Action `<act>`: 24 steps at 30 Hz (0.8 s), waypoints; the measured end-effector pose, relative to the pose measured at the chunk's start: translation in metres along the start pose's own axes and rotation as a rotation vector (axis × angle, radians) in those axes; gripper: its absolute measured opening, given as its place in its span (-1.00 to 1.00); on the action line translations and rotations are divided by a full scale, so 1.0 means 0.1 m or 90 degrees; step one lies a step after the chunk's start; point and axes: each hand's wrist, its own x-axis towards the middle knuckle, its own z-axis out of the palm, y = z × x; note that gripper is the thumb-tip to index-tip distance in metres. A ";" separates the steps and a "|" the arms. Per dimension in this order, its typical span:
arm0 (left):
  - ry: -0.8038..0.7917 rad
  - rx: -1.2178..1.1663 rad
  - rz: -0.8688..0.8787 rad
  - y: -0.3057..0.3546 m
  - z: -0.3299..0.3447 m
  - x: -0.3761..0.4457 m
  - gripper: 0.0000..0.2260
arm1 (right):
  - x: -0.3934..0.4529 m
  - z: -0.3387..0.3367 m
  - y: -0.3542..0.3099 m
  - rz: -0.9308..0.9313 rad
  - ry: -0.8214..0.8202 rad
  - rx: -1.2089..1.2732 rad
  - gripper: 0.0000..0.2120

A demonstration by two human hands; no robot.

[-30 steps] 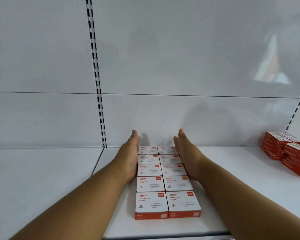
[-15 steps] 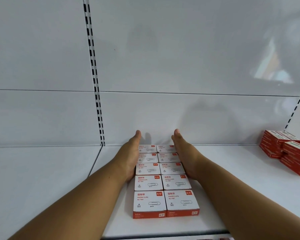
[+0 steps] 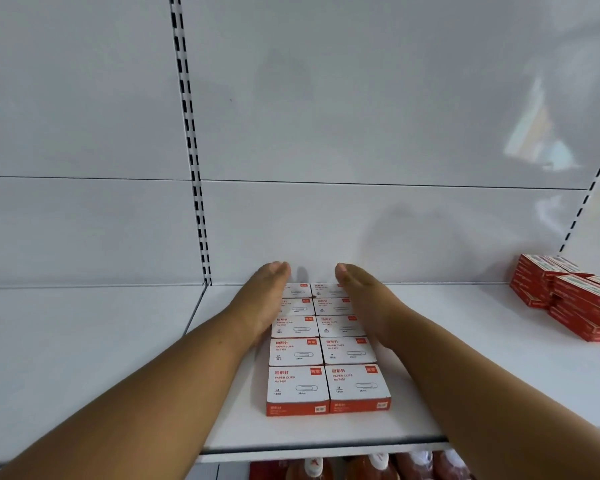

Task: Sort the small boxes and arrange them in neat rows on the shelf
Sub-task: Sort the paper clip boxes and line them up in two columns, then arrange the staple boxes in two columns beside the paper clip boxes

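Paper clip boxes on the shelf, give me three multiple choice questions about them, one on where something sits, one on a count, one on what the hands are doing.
1. Where is the stack of red boxes?
A. far right of the shelf
B. far left
C. on top of the white boxes

2. How many columns do the paper clip boxes form?
A. one
B. two
C. four

3. How are the hands?
A. gripping one lifted box
B. closed fists, off the shelf
C. flat, fingers straight, along the block's two sides

Answers:
1 A, the red stack sits by the right edge.
2 B, two side-by-side columns, five rows deep.
3 C, the left hand and right hand flank the rear rows with straight fingers.
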 end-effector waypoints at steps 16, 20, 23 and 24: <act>-0.168 0.730 0.292 -0.26 -0.06 -1.17 -0.17 | -0.90 -0.26 0.47 -0.383 -0.127 -0.602 -0.28; -0.157 0.750 0.291 -0.26 -0.03 -1.17 -0.16 | -0.92 -0.26 0.46 -0.376 -0.134 -0.611 -0.31; -0.144 0.736 0.301 -0.24 -0.01 -1.18 -0.28 | -0.93 -0.24 0.47 -0.370 -0.141 -0.603 -0.26; -0.142 0.730 0.298 -0.24 -0.01 -1.18 -0.37 | -0.93 -0.24 0.48 -0.370 -0.140 -0.606 -0.23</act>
